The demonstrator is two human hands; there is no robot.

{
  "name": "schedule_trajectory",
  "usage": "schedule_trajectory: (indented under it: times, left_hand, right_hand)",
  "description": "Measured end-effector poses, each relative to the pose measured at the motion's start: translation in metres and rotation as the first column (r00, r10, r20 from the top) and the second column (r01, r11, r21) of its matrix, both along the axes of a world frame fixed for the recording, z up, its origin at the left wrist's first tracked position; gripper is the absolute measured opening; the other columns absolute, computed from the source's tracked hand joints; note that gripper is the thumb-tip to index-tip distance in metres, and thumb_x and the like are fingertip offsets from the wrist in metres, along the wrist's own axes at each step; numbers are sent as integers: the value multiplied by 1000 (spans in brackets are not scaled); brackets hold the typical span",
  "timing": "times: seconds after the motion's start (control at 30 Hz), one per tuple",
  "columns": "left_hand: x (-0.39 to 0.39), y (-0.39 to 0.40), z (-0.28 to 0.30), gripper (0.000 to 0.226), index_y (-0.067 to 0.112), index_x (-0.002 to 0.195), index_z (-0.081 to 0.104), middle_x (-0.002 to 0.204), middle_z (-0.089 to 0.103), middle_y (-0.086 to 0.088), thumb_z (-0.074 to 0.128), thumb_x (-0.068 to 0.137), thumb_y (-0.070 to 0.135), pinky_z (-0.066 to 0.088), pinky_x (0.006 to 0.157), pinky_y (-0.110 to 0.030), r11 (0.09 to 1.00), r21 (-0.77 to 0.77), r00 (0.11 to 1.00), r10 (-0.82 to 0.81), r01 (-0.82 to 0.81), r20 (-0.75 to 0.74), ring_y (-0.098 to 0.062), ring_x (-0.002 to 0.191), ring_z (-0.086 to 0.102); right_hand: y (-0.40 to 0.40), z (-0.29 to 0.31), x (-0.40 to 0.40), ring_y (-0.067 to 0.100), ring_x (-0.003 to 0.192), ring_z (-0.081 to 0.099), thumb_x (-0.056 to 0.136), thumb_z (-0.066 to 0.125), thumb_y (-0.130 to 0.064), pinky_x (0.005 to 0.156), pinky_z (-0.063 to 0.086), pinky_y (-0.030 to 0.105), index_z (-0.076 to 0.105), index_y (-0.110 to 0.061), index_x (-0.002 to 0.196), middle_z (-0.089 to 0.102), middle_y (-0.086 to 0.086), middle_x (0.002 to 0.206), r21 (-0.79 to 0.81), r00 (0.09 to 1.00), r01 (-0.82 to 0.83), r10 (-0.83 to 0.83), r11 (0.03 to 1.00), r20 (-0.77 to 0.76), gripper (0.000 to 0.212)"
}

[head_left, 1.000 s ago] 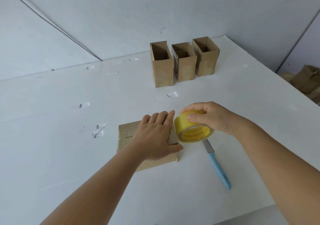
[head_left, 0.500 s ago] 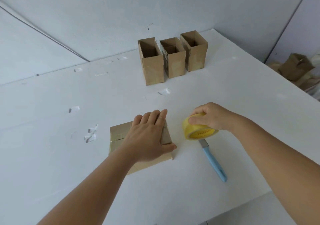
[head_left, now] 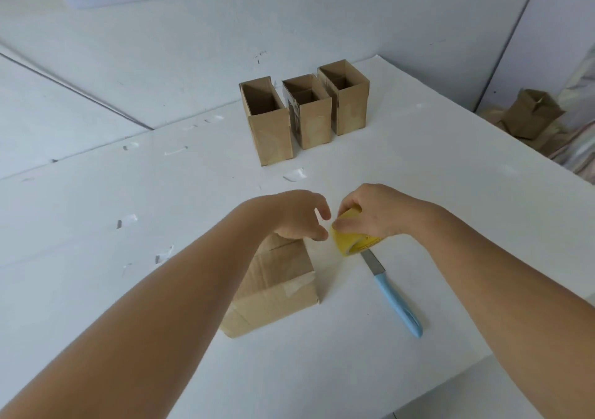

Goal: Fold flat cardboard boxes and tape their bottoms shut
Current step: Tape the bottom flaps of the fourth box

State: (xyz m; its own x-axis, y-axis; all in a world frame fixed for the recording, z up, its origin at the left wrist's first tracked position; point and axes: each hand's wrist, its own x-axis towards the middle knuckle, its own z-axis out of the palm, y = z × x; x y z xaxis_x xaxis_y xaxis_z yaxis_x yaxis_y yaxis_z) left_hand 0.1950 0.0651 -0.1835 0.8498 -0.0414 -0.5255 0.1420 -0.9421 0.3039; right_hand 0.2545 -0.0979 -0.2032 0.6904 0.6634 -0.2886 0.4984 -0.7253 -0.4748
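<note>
Near the table's front edge: cardboard box lying bottom-up, tape roll held beside it.

Box sits on the white table, flaps closed, clear tape over its near corner. Left hand hovers above the box's far end, fingers loosely curled, gripping nothing visible. At 3 o'clock of it, almost touching, the right hand grips a yellow tape roll. A blue-handled knife lies at 5 o'clock of the roll. Three open upright boxes stand in a row at 12 o'clock. Tape scraps lie at 9 o'clock.
</note>
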Motion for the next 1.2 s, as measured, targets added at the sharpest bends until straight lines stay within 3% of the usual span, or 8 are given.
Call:
schedule_trajectory:
  times: [0.2,0.33,0.5,0.67,0.73,0.9,1.0,1.2]
  left_hand:
    - [15,-2,-11,26,41,101,64,68,71,16,69,76,33,48,66,-23,974,-216,997,48,-62,-67,2,63,66]
    - [13,3,-17,16,42,86,66,75,74,6,69,78,29,55,83,-32,939,-309,988,148,-150,-31,-7,72,69]
    - [8,3,-21,15,39,88,70,75,73,9,65,83,26,55,83,-31,920,-362,985,169,-154,12,-1,69,68]
    - [6,1,-23,16,40,85,70,63,69,14,68,81,25,50,65,-18,904,-392,974,215,-170,74,4,58,63]
    - [5,1,-24,17,34,94,72,67,71,11,70,81,24,51,65,-18,885,-423,963,255,-197,85,3,57,63]
    - [2,2,-22,17,30,93,71,74,74,4,73,81,18,55,80,-30,807,-532,945,325,-256,38,-6,68,67]
    - [2,3,-23,19,28,96,71,73,74,5,73,81,17,54,80,-30,785,-562,944,330,-260,23,-7,69,68]
    - [3,3,-25,18,31,95,71,81,75,1,74,80,20,54,75,-27,805,-541,949,314,-242,43,-4,66,68]
  right_hand:
    - [0,10,-4,15,89,47,84,53,-36,61,31,23,52,-31,89,53,-12,86,111,998,58,-61,992,24,8]
    - [-4,5,-9,16,93,45,83,57,-34,75,35,26,49,-29,94,50,-14,88,237,979,77,-118,968,165,15]
    - [-15,-27,-26,18,125,28,76,67,-45,96,29,28,30,-28,139,30,-3,139,398,948,195,-276,897,159,75]
    - [-21,-62,-56,15,127,20,71,74,-46,100,26,32,9,-19,149,19,3,145,542,832,394,-539,743,133,105]
    - [-25,-76,-65,19,127,22,74,72,-44,99,27,31,10,-17,149,22,5,143,485,797,500,-601,718,68,101]
    - [-35,-112,-85,27,114,40,89,55,-38,90,40,33,31,-19,138,39,8,126,-4,813,576,-573,817,104,58]
    - [-37,-117,-90,24,98,50,96,43,-25,78,43,28,50,-17,118,48,6,115,-79,854,498,-474,863,214,24]
    - [-46,-91,-92,17,69,47,92,41,-23,58,31,25,44,-21,80,47,-2,82,-9,870,465,-455,885,187,13]
